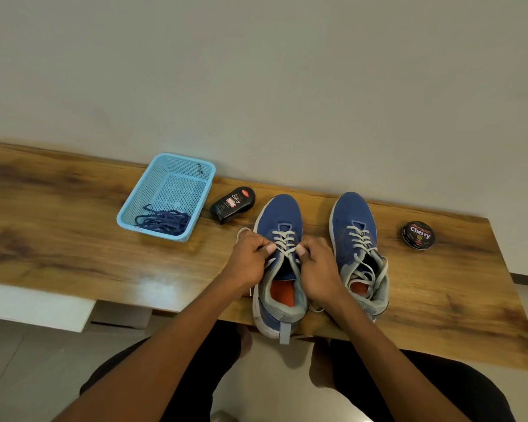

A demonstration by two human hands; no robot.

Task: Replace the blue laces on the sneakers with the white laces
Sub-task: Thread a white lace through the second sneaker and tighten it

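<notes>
Two blue sneakers stand side by side on the wooden table, toes pointing away from me. The left sneaker (279, 217) carries a white lace (284, 240) crossed through its eyelets. My left hand (249, 260) pinches one end of that lace at the shoe's left side. My right hand (317, 269) pinches the other end at the right side. The right sneaker (352, 217) is laced in white too, its lace (360, 239) lying loose over the opening. The blue laces (162, 222) lie bundled in the light blue basket (177, 166).
A black shoe-polish bottle (232, 204) lies between the basket and the left sneaker. A round polish tin (418, 235) sits right of the right sneaker. The table's near edge (409, 345) runs just behind the shoes' heels; a wall backs the table.
</notes>
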